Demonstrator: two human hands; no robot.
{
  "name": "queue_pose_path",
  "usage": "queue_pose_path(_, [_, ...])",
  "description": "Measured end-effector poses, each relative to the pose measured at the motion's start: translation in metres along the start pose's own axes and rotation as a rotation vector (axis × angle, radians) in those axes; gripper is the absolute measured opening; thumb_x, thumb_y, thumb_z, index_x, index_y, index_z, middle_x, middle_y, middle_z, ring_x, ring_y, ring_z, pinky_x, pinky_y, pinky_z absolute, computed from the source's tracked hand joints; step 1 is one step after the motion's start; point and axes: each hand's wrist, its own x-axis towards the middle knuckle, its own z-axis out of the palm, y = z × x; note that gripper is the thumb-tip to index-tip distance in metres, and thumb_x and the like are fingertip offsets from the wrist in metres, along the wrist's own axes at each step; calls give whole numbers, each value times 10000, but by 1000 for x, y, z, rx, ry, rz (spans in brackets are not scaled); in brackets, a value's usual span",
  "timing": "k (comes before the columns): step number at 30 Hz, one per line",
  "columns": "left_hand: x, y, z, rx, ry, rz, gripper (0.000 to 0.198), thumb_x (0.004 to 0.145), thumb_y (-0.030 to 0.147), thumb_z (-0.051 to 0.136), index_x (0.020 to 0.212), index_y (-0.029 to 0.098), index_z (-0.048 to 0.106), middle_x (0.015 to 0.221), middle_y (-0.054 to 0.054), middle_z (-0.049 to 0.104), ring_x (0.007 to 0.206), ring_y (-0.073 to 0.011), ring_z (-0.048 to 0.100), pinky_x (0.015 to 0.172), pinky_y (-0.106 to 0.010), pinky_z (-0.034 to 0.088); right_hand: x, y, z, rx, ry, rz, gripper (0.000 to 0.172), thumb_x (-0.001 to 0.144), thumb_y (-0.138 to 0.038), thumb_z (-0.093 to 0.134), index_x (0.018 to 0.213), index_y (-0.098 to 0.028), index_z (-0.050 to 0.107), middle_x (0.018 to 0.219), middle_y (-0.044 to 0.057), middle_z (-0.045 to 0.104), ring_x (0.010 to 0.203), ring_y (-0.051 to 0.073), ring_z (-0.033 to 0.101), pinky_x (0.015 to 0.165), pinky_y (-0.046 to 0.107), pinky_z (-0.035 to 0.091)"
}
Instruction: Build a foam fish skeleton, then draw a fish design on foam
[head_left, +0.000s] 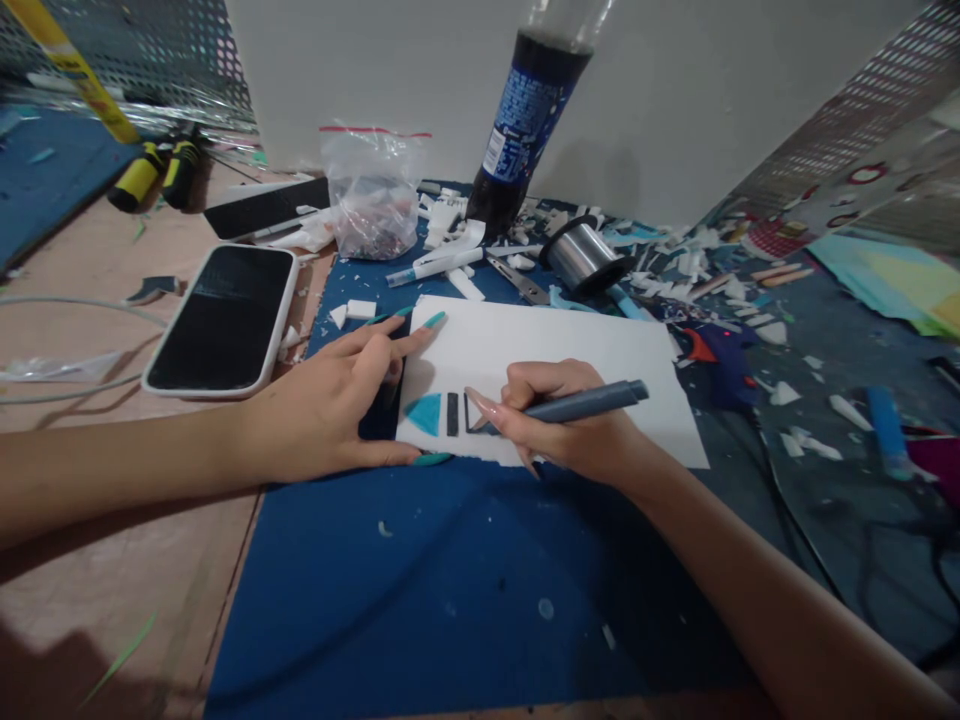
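Observation:
A white sheet of paper (600, 335) lies on a blue mat (420, 580). On its lower left part are a turquoise pointed shape (424, 414), a filled black bar (452, 414) and a dark outline beside it. My right hand (562, 410) is closed around a dark grey marker (585, 402), whose tip is hidden by my fingers near the outline. Spread over the paper's left edge, my left hand (345, 395) has its fingers apart and holds nothing. Its index fingertip rests on the sheet, and the thumb lies along the lower edge.
Behind the paper stand a cola bottle (525, 130), a wire spool (586, 256) and a zip bag (371, 205) among white scraps. A phone (225, 320) lies left, with yellow-black pliers (157, 170) beyond. On the right is a glue gun (724, 365) with its cable.

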Motion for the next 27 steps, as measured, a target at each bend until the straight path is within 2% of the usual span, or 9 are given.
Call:
queue_pose_path(10, [0, 0, 0, -42, 11, 1, 616, 777, 566, 639, 1142, 149, 371, 1484, -221, 359, 1385, -389, 315, 1006, -539, 465, -1, 0, -1, -33, -31, -5, 373, 819, -142, 607, 526, -187, 381, 476, -68, 452, 386, 60, 485, 419, 204, 354])
queue_pose_path(12, [0, 0, 0, -51, 7, -7, 607, 777, 573, 635, 1130, 154, 375, 1489, -219, 350, 1391, -391, 302, 999, -542, 469, -2, 0, 0, -34, 8, -1, 362, 816, -145, 619, 527, -185, 405, 473, -64, 471, 386, 62, 488, 419, 209, 359])
queue_pose_path(17, [-1, -1, 1, -63, 7, -21, 582, 782, 601, 608, 1088, 162, 380, 1478, -226, 366, 1386, -387, 315, 982, -537, 484, -3, 3, 3, 25, 248, 3, 348, 852, -171, 597, 551, -199, 423, 429, -70, 487, 335, 63, 455, 412, 234, 372])
queue_pose_path(27, [0, 0, 2, -71, 15, -11, 599, 786, 594, 608, 1124, 158, 373, 1464, -234, 384, 1383, -383, 324, 1015, -536, 459, -1, 6, 4, -18, 227, 19, 337, 855, -225, 632, 581, -186, 440, 493, -52, 518, 408, 58, 474, 418, 207, 375])
